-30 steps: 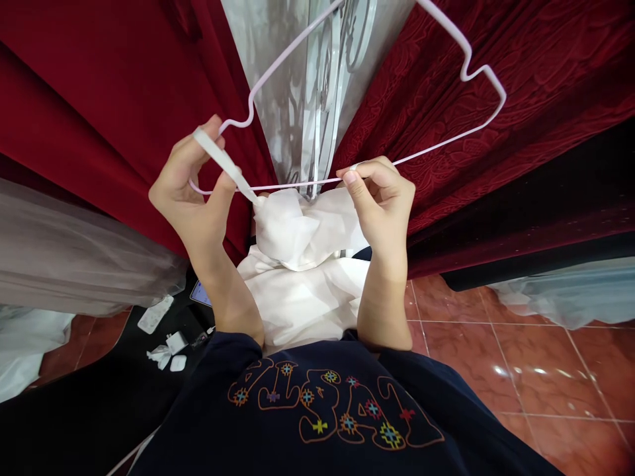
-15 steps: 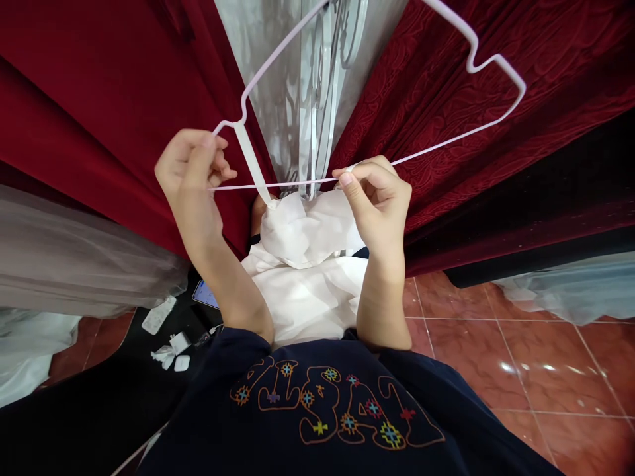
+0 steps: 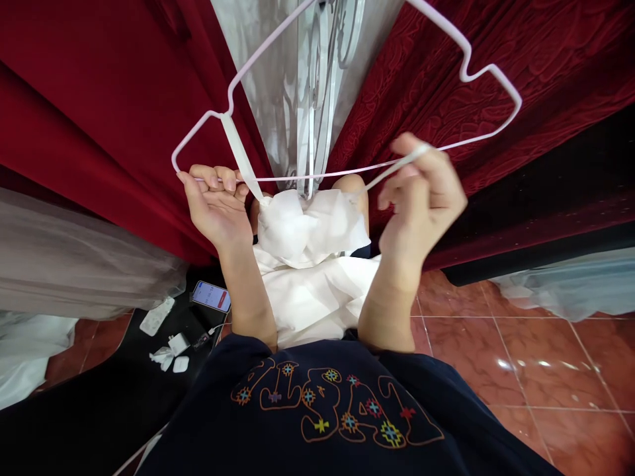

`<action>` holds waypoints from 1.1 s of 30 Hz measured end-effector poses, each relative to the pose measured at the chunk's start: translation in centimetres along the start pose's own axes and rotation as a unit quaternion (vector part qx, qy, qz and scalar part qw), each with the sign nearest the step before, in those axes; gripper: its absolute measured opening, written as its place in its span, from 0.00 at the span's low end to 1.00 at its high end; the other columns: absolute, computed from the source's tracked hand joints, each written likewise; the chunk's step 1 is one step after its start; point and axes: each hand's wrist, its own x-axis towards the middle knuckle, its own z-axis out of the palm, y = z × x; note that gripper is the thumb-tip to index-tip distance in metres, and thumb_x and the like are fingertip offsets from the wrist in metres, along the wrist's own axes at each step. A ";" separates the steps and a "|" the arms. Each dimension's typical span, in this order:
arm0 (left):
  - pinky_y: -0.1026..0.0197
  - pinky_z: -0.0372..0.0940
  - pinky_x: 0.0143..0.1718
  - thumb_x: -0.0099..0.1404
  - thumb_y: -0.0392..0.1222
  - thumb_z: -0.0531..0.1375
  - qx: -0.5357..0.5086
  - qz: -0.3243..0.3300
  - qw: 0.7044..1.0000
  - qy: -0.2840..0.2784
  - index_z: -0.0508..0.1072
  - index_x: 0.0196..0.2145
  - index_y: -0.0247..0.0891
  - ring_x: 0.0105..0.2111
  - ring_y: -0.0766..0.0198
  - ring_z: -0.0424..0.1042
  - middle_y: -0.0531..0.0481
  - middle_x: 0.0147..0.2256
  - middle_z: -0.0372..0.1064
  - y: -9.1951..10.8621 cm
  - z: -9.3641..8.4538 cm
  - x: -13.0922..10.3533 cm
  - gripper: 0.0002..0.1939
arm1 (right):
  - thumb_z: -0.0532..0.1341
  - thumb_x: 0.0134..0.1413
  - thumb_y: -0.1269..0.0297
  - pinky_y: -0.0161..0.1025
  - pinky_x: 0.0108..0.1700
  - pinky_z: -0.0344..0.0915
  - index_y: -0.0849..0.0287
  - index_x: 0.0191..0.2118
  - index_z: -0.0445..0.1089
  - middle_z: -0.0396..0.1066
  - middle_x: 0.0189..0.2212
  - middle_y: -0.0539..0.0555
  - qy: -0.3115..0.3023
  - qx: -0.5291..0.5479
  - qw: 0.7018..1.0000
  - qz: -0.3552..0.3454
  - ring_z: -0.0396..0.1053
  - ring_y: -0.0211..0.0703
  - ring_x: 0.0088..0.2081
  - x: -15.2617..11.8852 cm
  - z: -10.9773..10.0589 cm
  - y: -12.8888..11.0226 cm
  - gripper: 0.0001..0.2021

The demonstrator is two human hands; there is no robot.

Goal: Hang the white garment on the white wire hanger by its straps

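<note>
A pale pink hanger (image 3: 347,173) is raised in front of me, its top cut off by the view's upper edge. My left hand (image 3: 218,198) is closed round its lower bar near the left corner. From the left notch a white strap (image 3: 239,149) runs down to a white garment (image 3: 307,228), which is spread over my lap. My right hand (image 3: 419,198), a little blurred, pinches the garment's other strap and pulls it taut up and to the right. That hand is beside the bar's right part; whether it touches the bar I cannot tell.
At the lower left a black surface (image 3: 124,377) bears a lit phone (image 3: 211,295), a white charger (image 3: 178,343) and other small white things. Dark red curtains (image 3: 109,86) hang on both sides, with a white metal frame (image 3: 311,99) between them. Red floor tiles (image 3: 461,344) show at the right.
My left hand has moved from the hanger's left arm down to the lower bar. My right hand has left the bar and moved right, stretching the second strap. The hanger has shifted slightly left.
</note>
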 end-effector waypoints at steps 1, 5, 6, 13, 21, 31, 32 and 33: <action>0.63 0.64 0.28 0.83 0.68 0.58 -0.007 0.001 1.000 -0.006 0.59 0.29 0.40 0.26 0.66 0.65 0.52 0.25 0.58 0.2 -0.2 0.2 0.33 | 0.66 0.71 0.49 0.41 0.43 0.77 0.52 0.46 0.83 0.79 0.49 0.55 0.020 0.006 1.000 0.005 0.80 0.45 0.49 0.2 -0.7 0.1 0.13; 0.63 0.61 0.26 0.81 0.74 0.56 -0.018 0.003 1.000 -0.007 0.59 0.27 0.40 0.26 0.65 0.65 0.52 0.24 0.57 1.0 -0.2 0.3 0.37 | 0.68 0.69 0.60 0.39 0.41 0.78 0.53 0.45 0.86 0.83 0.47 0.54 0.125 0.022 0.992 0.008 0.83 0.44 0.46 1.9 -5.1 1.5 0.07; 0.63 0.61 0.26 0.80 0.75 0.54 -0.018 -0.002 1.000 -0.004 0.59 0.27 0.40 0.27 0.64 0.66 0.51 0.24 0.57 1.1 -0.2 0.3 0.37 | 0.68 0.69 0.64 0.38 0.41 0.78 0.52 0.44 0.86 0.83 0.46 0.53 0.161 0.030 0.987 -0.002 0.83 0.42 0.44 2.5 -6.2 2.0 0.07; 0.62 0.58 0.23 0.81 0.76 0.47 -0.021 -0.033 0.999 0.032 0.63 0.28 0.41 0.26 0.63 0.64 0.51 0.24 0.56 1.2 0.0 0.2 0.38 | 0.69 0.60 0.79 0.33 0.43 0.77 0.49 0.37 0.89 0.85 0.36 0.46 0.203 0.089 0.972 -0.078 0.81 0.30 0.35 6.3 -9.2 1.8 0.15; 0.63 0.57 0.24 0.80 0.74 0.56 -0.009 -0.017 1.000 0.000 0.63 0.29 0.41 0.29 0.64 0.68 0.51 0.25 0.60 1.5 -0.4 0.1 0.35 | 0.75 0.57 0.61 0.44 0.47 0.74 0.50 0.41 0.87 0.85 0.38 0.44 -0.009 -0.125 0.985 -0.116 0.82 0.37 0.43 9.1 -6.7 -2.5 0.06; 0.59 0.54 0.26 0.81 0.69 0.60 0.024 -0.020 1.000 -0.003 0.60 0.29 0.42 0.32 0.60 0.71 0.50 0.26 0.59 1.9 -0.4 0.0 0.33 | 0.61 0.47 0.97 0.38 0.53 0.72 0.56 0.40 0.85 0.78 0.40 0.50 0.064 -0.118 0.968 -0.212 0.73 0.38 0.46 9.2 -5.1 0.6 0.28; 0.59 0.54 0.26 0.80 0.69 0.60 0.027 -0.021 0.999 -0.004 0.59 0.29 0.42 0.33 0.60 0.71 0.50 0.26 0.58 1.9 -0.4 0.0 0.33 | 0.60 0.48 0.97 0.38 0.52 0.71 0.56 0.40 0.85 0.77 0.40 0.50 0.060 -0.112 0.970 -0.207 0.73 0.38 0.46 9.1 -5.1 0.6 0.28; 0.59 0.54 0.26 0.80 0.69 0.60 0.031 -0.019 0.999 -0.007 0.58 0.29 0.42 0.33 0.60 0.71 0.50 0.26 0.58 1.9 -0.4 0.0 0.33 | 0.61 0.49 0.96 0.38 0.53 0.71 0.56 0.40 0.85 0.76 0.40 0.50 0.053 -0.109 0.971 -0.208 0.73 0.38 0.47 9.0 -5.1 0.4 0.27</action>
